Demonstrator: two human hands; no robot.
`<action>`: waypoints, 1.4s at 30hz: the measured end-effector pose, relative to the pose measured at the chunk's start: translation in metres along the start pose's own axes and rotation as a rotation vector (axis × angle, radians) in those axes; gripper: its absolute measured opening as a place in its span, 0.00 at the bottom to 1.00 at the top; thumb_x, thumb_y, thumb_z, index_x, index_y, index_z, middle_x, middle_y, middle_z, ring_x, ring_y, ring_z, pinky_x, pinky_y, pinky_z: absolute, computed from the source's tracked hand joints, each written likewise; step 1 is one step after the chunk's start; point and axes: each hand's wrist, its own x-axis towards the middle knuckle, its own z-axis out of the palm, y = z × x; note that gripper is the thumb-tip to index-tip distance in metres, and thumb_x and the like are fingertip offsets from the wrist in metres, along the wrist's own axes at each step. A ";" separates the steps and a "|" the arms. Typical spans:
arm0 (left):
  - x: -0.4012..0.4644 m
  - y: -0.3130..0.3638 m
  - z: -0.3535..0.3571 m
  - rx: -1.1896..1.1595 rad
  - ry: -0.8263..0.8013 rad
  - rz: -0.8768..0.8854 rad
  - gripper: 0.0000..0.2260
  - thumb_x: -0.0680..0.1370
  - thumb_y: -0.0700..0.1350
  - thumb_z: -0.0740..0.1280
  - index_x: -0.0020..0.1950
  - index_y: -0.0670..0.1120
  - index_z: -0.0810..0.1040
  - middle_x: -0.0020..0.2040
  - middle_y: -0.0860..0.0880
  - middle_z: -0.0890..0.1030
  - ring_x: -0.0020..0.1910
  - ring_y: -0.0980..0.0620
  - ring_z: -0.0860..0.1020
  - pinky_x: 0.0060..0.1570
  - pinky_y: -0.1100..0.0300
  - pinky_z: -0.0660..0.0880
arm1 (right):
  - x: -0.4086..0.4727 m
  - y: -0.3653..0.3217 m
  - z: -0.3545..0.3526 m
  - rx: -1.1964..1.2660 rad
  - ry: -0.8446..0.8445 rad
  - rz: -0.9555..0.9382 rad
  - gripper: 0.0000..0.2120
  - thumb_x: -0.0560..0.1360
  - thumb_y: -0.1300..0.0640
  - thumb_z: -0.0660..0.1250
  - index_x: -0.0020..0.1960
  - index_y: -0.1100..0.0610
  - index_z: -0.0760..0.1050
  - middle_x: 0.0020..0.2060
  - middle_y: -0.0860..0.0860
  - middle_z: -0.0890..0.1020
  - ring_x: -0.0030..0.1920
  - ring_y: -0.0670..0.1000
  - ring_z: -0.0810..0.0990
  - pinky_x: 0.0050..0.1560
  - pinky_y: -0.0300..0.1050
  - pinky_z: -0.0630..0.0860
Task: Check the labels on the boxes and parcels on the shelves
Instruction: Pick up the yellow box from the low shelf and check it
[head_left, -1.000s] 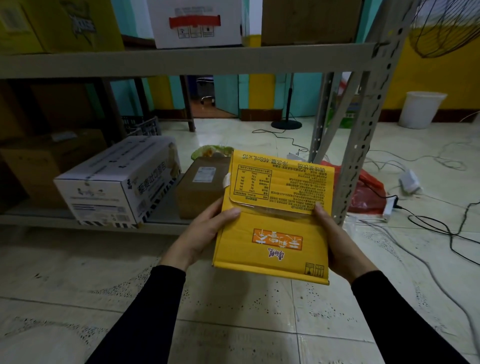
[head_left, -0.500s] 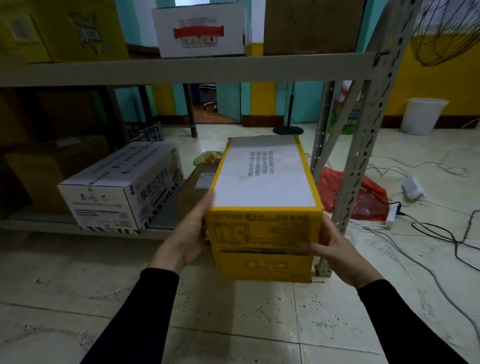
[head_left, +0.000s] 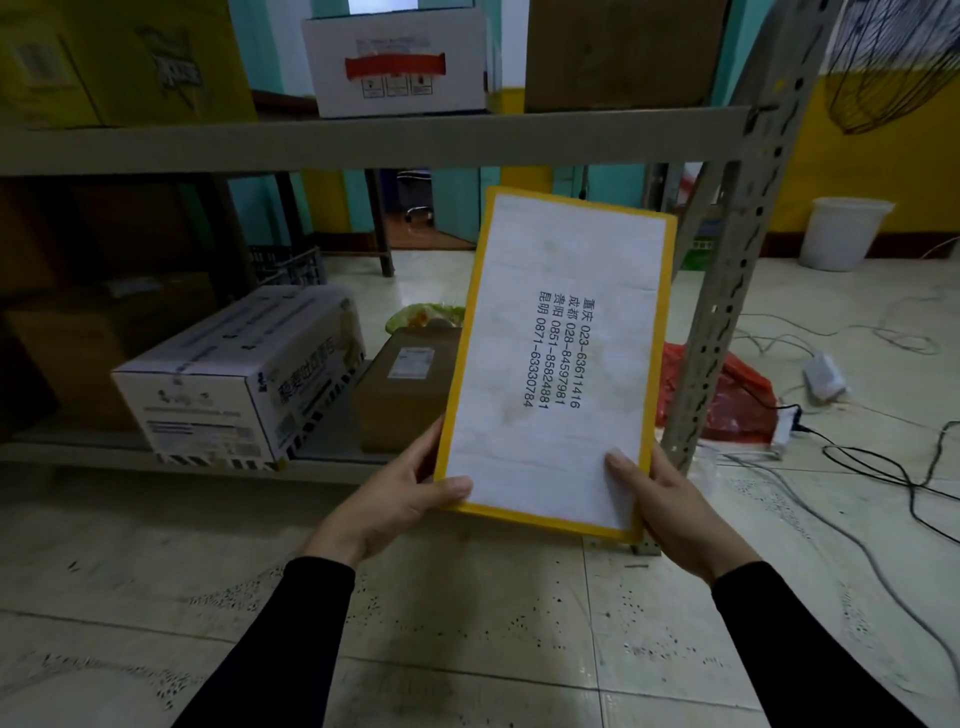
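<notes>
Fingers of the left hand (head_left: 400, 499) grip the yellow box (head_left: 553, 358) at its lower left corner; right hand (head_left: 670, 499) clamps the lower right corner, thumb on its white face, tilting it up, likely to read the print, before the shelf (head_left: 363, 140).

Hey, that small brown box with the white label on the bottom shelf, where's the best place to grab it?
Probably by its two long side faces, coming from the front at the shelf's open edge. The small brown box lies flat with its narrow end toward you, label up. The white carton stands apart on its left, leaving finger room. The right side is hidden behind the yellow box you're holding.
</notes>
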 end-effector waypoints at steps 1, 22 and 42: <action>0.000 -0.002 0.000 0.005 -0.002 -0.009 0.38 0.75 0.39 0.71 0.78 0.59 0.58 0.68 0.54 0.78 0.65 0.55 0.77 0.61 0.61 0.75 | -0.001 -0.001 0.002 -0.001 0.003 -0.012 0.25 0.75 0.49 0.66 0.71 0.44 0.67 0.63 0.43 0.80 0.58 0.45 0.82 0.52 0.39 0.82; 0.007 -0.022 -0.004 -0.641 0.346 -0.173 0.13 0.77 0.54 0.65 0.47 0.48 0.85 0.43 0.44 0.81 0.41 0.46 0.76 0.59 0.41 0.69 | 0.007 -0.012 0.011 -0.239 0.250 -0.041 0.23 0.83 0.48 0.62 0.77 0.50 0.66 0.69 0.49 0.73 0.56 0.44 0.77 0.46 0.32 0.75; 0.017 0.003 -0.002 -0.026 0.348 -0.039 0.32 0.72 0.70 0.67 0.72 0.57 0.70 0.67 0.53 0.77 0.63 0.53 0.76 0.66 0.49 0.72 | -0.001 0.015 0.017 -0.006 0.137 0.003 0.28 0.74 0.41 0.66 0.72 0.45 0.66 0.66 0.48 0.78 0.64 0.52 0.79 0.67 0.56 0.75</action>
